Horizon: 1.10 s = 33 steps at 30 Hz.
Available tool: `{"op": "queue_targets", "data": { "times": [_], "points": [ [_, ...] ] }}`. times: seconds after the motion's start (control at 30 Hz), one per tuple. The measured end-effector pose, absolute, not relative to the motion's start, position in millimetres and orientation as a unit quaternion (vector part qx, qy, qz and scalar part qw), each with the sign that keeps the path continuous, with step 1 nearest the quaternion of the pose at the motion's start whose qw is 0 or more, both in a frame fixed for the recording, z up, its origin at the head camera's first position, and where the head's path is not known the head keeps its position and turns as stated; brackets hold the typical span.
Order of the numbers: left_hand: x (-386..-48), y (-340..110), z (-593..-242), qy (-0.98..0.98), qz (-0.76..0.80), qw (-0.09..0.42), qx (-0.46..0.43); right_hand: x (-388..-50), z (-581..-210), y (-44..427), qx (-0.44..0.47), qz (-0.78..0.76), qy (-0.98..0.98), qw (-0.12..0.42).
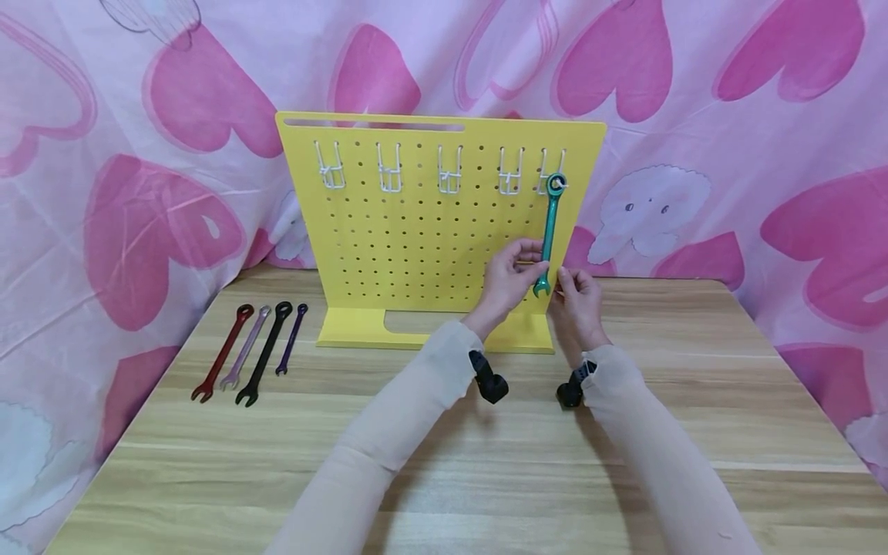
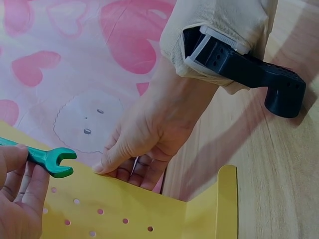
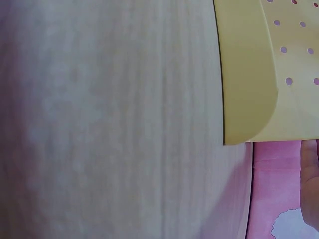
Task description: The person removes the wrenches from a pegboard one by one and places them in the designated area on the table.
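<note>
A green combination wrench [image 1: 550, 223] hangs upright before the right end of the yellow pegboard [image 1: 430, 231]. Its ring end is at the rightmost white hook [image 1: 560, 158], and a bit of white shows inside the ring. My left hand [image 1: 509, 277] pinches the lower shaft between thumb and fingers, just above the open jaw end. In the left wrist view that jaw end of the wrench [image 2: 55, 162] points away from the fingers. My right hand [image 1: 581, 304] grips the pegboard's right edge, thumb in front; in the right wrist view only part of this hand [image 3: 310, 186] shows.
To the left on the wooden table [image 1: 444, 478] lie a red wrench [image 1: 225, 351], a light purple wrench [image 1: 246, 347], a black wrench [image 1: 267, 351] and a dark purple wrench [image 1: 292, 339]. Several more white hooks [image 1: 390, 169] line the pegboard's top. A pink heart-patterned cloth [image 1: 173, 208] hangs behind.
</note>
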<state>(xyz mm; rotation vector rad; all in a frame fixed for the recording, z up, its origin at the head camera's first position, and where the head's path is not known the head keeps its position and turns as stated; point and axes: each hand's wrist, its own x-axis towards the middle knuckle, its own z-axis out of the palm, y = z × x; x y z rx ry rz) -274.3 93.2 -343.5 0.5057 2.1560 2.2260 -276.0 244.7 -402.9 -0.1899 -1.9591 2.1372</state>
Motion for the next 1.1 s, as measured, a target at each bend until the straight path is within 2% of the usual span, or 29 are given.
{"op": "queue_targets", "data": {
  "times": [0.3, 0.73, 1.1],
  "points": [
    [-266.7, 91.7, -342.0, 0.681, 0.713, 0.015, 0.165, -285.1, -417.0, 249.2, -0.062, 0.741, -0.655, 0.135],
    [-259.5, 90.2, -341.1, 0.684, 0.709, 0.026, 0.172, -273.8, -398.3, 242.2, -0.054, 0.743, -0.654, 0.135],
    [-252.3, 90.3, -337.9, 0.661, 0.730, 0.058, 0.165, -273.7, -398.6, 240.9, -0.064, 0.740, -0.654, 0.140]
  ]
}}
